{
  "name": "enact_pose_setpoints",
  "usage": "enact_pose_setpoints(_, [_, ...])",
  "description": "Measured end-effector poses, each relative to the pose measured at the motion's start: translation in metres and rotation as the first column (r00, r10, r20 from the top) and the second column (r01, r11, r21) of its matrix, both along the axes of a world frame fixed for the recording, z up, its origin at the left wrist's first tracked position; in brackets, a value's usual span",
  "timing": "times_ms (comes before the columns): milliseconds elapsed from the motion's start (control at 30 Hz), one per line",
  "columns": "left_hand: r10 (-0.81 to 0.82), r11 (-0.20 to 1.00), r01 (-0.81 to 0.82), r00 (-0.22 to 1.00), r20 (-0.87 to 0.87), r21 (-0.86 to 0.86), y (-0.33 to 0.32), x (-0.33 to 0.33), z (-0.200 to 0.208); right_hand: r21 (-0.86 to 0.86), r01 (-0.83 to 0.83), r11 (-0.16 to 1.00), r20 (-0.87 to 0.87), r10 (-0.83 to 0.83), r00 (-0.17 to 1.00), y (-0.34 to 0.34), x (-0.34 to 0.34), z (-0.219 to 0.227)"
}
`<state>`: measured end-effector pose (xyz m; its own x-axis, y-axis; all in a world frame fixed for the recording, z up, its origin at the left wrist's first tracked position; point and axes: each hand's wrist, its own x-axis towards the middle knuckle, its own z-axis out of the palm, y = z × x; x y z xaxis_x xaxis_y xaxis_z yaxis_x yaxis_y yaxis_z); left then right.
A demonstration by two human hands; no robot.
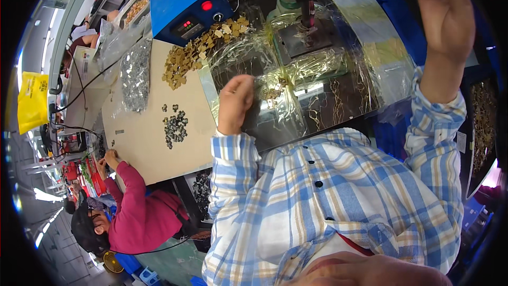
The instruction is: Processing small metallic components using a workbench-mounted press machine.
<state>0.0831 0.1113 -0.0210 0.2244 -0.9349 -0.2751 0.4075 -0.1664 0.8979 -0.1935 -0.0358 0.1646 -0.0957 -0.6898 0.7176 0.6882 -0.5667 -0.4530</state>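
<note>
One bare left hand [235,103], fingers curled in together, is poised just off centre toward 11 o'clock in the head view, at the edge of a dark, glossy board [254,127]; whether it pinches anything cannot be told. Just beside it, at the hand's 3 o'clock, a small cluster of brass-coloured metal pieces [272,97] lies amid crinkled clear plastic film [233,50]. At 2 o'clock of the view, the bare right hand [444,21] is up near the top edge, fingers stretched long and their tips out of frame, leaving its grip unreadable. Both arms wear a blue, white and tan plaid shirt [286,201]. Near 1 o'clock stands a green metal press [288,6] with a dark, square block [296,45] at its base. At 11 o'clock a blue box [177,2] with a lit red lamp [207,6] sits by a spread of flat brass-coloured plates [180,67] on a pale beige counter [137,140]. Small dark metallic parts [175,127] lie grouped at 9 o'clock, and a clear bag of silver-grey pieces [136,77] lies at 10. Toward 8 o'clock, a co-worker [143,214] in a magenta top and dark cap [83,230] has both hands at the counter's edge.
</note>
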Motion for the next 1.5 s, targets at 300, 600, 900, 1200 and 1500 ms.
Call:
enact_pose_setpoints(300, [0.126,0.983,0.095,0.260,0.957,-0.156,0.003,-0.029,-0.005,0.203,-0.271,0.941,-0.447,0.335,0.830,-0.025,-0.046,-0.051])
enact_pose_setpoints(600, [0.074,0.996,-0.068,0.348,0.935,-0.053,-0.012,0.006,-0.012,0.192,-0.253,0.948,-0.452,0.314,0.835,-0.022,-0.048,-0.050])
enact_pose_setpoints(900, [0.088,0.979,0.167,0.182,0.979,-0.119,-0.032,0.021,-0.001,0.247,-0.255,0.935,-0.461,0.345,0.818,-0.024,-0.040,-0.056])
enact_pose_setpoints(1200, [0.224,0.974,-0.044,-0.004,0.974,-0.224,-0.027,-0.018,-0.013,0.250,-0.286,0.925,-0.444,0.371,0.815,-0.026,-0.041,-0.055])
enact_pose_setpoints(1500, [0.220,0.954,0.083,0.462,0.859,-0.288,-0.073,-0.063,0.019,0.244,-0.144,0.959,-0.325,0.221,0.919,-0.029,-0.037,-0.024])
